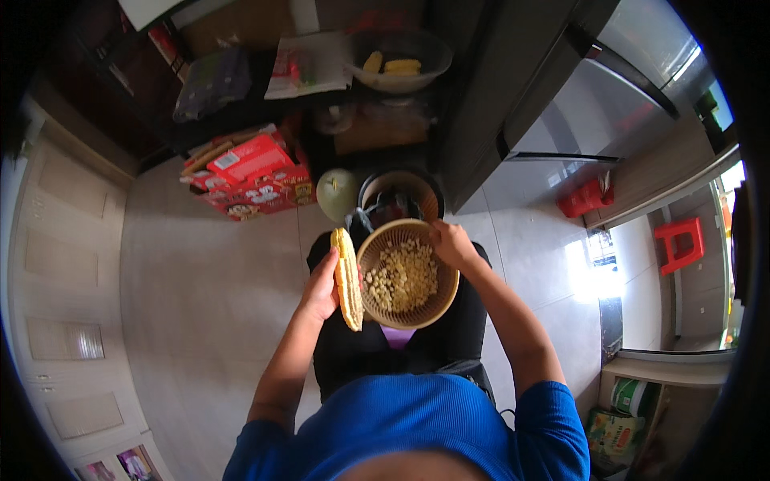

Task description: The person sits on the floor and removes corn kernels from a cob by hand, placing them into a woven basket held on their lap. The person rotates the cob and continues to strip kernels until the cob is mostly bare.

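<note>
Two hands busy — left point(321, 290) grasping corn cob point(348, 279), right point(451, 243) gripping basket point(407, 274) rim — red cartons point(250, 176) beyond.

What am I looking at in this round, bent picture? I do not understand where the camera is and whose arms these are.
The camera sits on a person's head and looks down, so the arms coming from below are that person's own. Its wide lens bends straight edges. The left hand holds a corn cob upright beside a woven basket that rests on the lap and is full of loose corn kernels. The right hand touches the basket's rim. On the tiled floor ahead lie red cartons and a dark pot.
</note>
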The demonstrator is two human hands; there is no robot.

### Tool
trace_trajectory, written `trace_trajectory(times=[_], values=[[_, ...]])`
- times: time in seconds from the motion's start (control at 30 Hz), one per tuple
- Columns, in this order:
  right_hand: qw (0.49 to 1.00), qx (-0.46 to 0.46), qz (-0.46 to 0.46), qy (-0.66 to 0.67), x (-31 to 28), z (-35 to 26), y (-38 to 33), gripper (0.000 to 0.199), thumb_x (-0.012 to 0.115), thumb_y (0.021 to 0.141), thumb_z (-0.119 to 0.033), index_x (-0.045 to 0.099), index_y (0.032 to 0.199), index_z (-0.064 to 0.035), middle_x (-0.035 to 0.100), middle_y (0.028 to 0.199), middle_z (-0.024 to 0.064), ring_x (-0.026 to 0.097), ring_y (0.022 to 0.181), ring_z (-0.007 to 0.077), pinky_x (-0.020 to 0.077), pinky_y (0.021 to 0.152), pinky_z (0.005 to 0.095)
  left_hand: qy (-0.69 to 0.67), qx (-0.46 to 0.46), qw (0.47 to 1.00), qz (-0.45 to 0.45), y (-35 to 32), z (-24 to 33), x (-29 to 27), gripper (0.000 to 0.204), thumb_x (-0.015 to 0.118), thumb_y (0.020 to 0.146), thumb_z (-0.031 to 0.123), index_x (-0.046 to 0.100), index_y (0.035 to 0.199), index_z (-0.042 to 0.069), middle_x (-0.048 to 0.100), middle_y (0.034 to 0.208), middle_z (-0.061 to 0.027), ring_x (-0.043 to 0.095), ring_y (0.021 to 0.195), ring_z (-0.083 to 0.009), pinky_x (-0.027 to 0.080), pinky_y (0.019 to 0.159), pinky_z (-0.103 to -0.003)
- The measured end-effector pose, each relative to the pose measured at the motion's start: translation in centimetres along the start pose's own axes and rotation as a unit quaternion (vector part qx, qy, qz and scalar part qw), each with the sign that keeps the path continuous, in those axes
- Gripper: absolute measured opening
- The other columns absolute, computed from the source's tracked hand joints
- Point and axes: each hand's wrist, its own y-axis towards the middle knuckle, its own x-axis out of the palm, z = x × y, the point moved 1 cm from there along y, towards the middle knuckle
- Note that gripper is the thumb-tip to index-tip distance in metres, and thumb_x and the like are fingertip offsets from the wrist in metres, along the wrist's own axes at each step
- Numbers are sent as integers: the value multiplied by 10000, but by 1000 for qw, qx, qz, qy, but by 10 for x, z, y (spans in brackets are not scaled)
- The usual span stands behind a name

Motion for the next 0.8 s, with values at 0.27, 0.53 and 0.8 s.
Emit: trace_trajectory(times=[0.27,0.53,0.8], values=[[998,-11,-34,47,3,18,10,105,493,786,-91,483,849,-8,566,718,254,551,695,441,455,621,499,28,-13,999,-43,38,20,23,394,460,888,421,487,1025,52,589,816,-100,595,684,-193,525,605,-345],[995,-62,51,63,-13,9,11,202,535,763,-56,551,960,-14,582,884,187,567,826,373,496,650,392,18,-22,995,-96,44,11,52,410,394,913,387,486,1093,30,579,893,-109,585,784,-216,503,703,-367],[880,108,28,462,-29,-84,-25,169,597,830,-61,581,973,28,604,838,36,567,752,74,469,680,202,27,99,987,-120,26,-3,96,378,442,926,298,399,1217,59,504,1079,-49,493,985,-128,393,869,-280]])
